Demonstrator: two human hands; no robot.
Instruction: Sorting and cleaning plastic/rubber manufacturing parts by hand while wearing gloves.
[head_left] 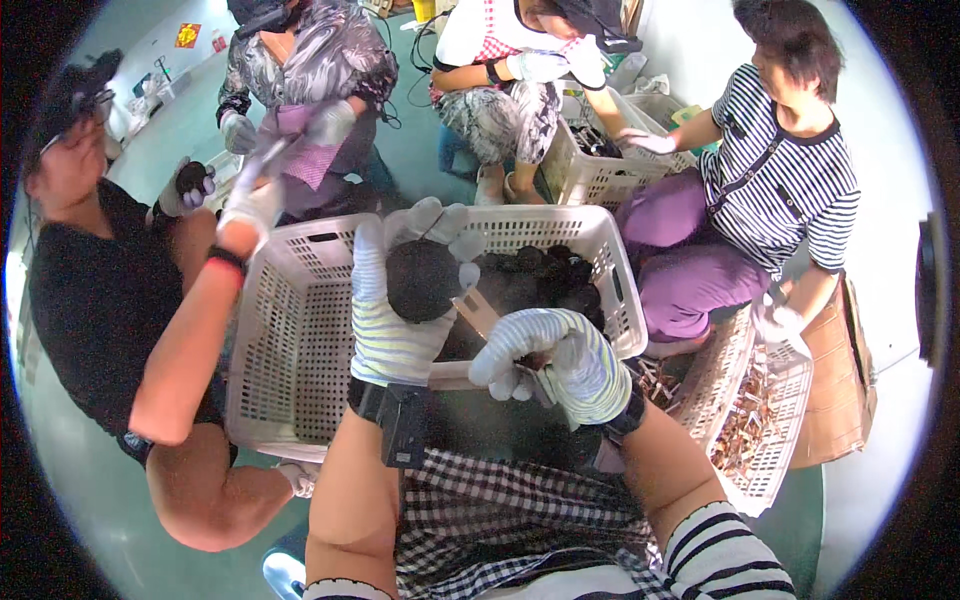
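Showing, head view: gloved left hand (393, 335) gripping a round black lump (420, 280) over the worksite's white basket (520, 220), gloved right hand (560, 360) curled around a thin flat tool (477, 310) angled toward the lump. More dark lumps (550, 275) lie in that basket; brownish pieces (745, 420) fill another basket (790, 400) at right.

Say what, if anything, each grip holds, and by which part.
Left grip: dark round piece, apparently by its edge. Right grip: apparently a thin flat piece; where it's held is hidden.
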